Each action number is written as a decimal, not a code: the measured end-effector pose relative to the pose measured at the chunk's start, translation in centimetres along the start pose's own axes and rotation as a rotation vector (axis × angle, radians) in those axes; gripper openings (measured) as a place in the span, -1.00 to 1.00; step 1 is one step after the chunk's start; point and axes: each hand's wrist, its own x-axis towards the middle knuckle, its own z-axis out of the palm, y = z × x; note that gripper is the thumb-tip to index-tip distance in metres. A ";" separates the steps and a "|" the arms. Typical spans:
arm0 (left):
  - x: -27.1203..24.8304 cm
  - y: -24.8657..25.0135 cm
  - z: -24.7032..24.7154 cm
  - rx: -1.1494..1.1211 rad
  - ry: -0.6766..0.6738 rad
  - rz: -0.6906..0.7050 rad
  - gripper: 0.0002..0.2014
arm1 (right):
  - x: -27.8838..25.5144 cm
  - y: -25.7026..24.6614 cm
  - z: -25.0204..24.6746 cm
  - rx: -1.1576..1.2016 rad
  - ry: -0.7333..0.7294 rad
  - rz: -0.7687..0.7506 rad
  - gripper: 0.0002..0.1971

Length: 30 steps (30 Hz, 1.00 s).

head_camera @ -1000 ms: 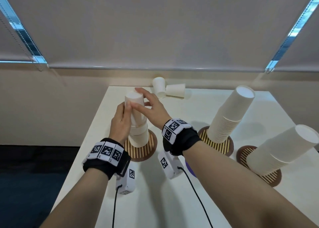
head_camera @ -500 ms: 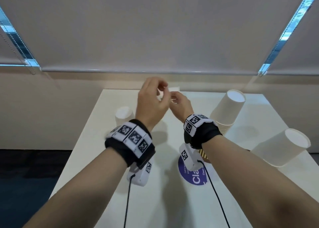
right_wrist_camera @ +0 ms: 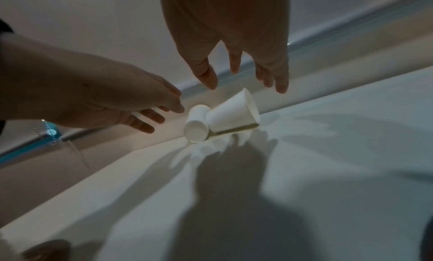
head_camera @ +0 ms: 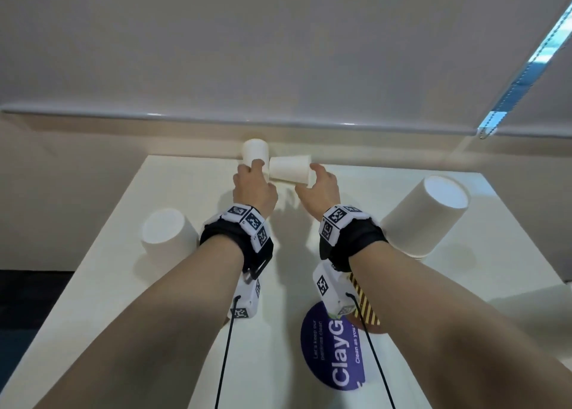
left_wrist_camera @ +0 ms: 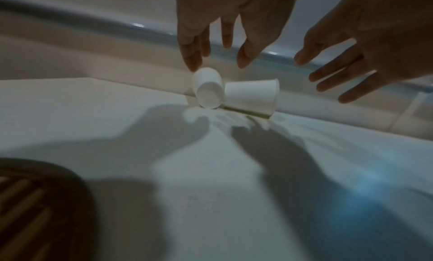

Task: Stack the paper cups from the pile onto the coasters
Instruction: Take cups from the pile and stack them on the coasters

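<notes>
Two loose white paper cups lie on their sides, touching, at the table's far edge: the left cup [head_camera: 255,154] [left_wrist_camera: 207,90] [right_wrist_camera: 196,124] and the right cup [head_camera: 289,168] [left_wrist_camera: 253,96] [right_wrist_camera: 232,113]. My left hand [head_camera: 255,176] [left_wrist_camera: 218,61] hovers over the left cup with spread fingers, one fingertip at its upper side. My right hand [head_camera: 317,182] [right_wrist_camera: 243,79] is spread just above the right cup's rim and holds nothing. A short cup stack [head_camera: 167,235] stands at the left. A taller stack [head_camera: 427,216] leans at the right.
A striped wooden coaster [head_camera: 365,306] shows partly under my right forearm, beside a round purple sticker [head_camera: 334,356] on the white table [head_camera: 123,300]. Another coaster [left_wrist_camera: 35,200] fills the left wrist view's lower left corner. A wall ledge runs right behind the loose cups.
Both hands left the left cup stack and reached forward to the two loose cups at the far edge. The head view moved forward with them.
</notes>
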 end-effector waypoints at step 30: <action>3.9 -2.3 6.2 0.170 0.007 -0.068 -0.72 | 3.4 2.5 2.8 0.152 0.166 -0.132 -0.72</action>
